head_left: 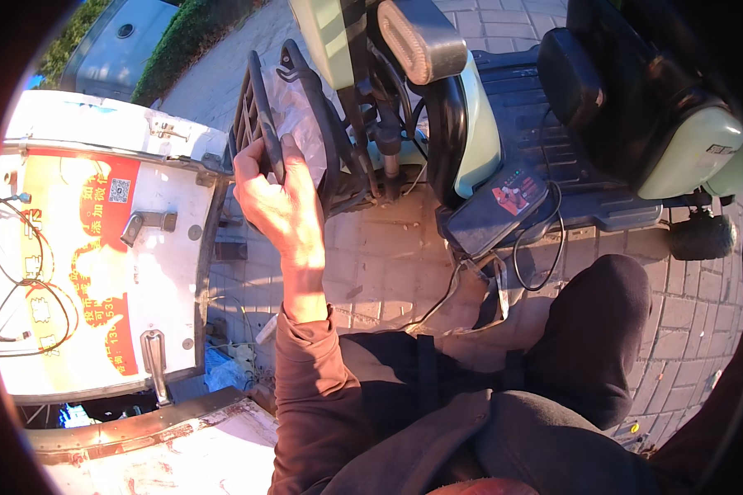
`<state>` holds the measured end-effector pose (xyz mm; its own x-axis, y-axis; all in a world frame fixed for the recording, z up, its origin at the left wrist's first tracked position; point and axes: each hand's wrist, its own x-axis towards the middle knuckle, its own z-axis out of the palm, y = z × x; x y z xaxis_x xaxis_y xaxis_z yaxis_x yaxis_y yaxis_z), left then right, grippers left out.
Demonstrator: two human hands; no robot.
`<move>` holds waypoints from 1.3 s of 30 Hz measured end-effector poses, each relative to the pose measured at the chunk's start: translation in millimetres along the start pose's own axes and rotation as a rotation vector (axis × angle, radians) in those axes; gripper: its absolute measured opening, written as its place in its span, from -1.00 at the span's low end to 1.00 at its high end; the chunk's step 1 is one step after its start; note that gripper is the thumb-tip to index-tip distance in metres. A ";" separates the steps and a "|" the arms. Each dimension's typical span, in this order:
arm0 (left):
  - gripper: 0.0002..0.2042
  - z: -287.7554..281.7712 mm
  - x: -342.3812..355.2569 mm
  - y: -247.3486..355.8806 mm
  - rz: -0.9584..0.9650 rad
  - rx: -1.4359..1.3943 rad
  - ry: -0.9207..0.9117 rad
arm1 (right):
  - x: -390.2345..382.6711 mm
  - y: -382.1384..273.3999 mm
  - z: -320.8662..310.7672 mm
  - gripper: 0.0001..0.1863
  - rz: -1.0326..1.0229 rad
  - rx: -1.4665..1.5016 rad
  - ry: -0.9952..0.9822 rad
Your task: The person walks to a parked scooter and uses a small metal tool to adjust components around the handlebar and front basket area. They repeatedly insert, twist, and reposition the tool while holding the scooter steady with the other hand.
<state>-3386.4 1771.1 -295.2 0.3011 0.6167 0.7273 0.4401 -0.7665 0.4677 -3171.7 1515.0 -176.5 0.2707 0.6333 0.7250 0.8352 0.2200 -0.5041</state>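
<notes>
Left hand (pixel 276 194) raised at upper centre-left, fingers wrapped and pressed around the rim of a black basket (pixel 260 107). Right hand out of sight; grip cannot be told. Basket mounted at the front of a pale green scooter (pixel 479 115), just left of the steering column. Basket tipped on edge toward the camera: long axis near vertical, leaning slightly left at the top, open lattice side facing left. Clear plastic bag (pixel 297 111) lying against the basket's inner side, touching the fingers.

Labels and signs:
- White cabinet door (pixel 99 239) at far left, lying open, with a large yellow panel bordered in red, red characters, and a small square code patch near the top edge. Metal handle and latches on the white margin.
- Black rectangular charger (pixel 495 210) on the paving below the scooter's front, with a red-and-white sticker on its upper face and a row of small lights. Black cable looping from it toward the knee.
- Small dark badge on the green rear body at far right.

Brown sleeve (pixel 314 388) rising from the lower edge. Black footboard (pixel 553 124) behind the charger.
</notes>
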 end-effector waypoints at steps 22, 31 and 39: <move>-0.73 35.8 80.5 -58.9 0.061 -0.119 0.007 | -21.4 49.3 27.9 -0.59 0.050 0.270 0.004; -0.68 44.9 106.5 -75.1 0.058 -0.309 -0.099 | -21.8 55.2 30.2 -0.59 0.029 0.286 -0.018; -0.70 37.1 101.1 -67.9 -0.021 -0.164 -0.075 | -17.2 42.0 26.7 -0.58 -0.001 0.233 -0.059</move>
<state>-3354.5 1892.2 -272.1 0.3584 0.6396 0.6800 0.3050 -0.7686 0.5623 -3154.0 1533.2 -222.6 0.2360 0.6738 0.7002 0.7007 0.3812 -0.6031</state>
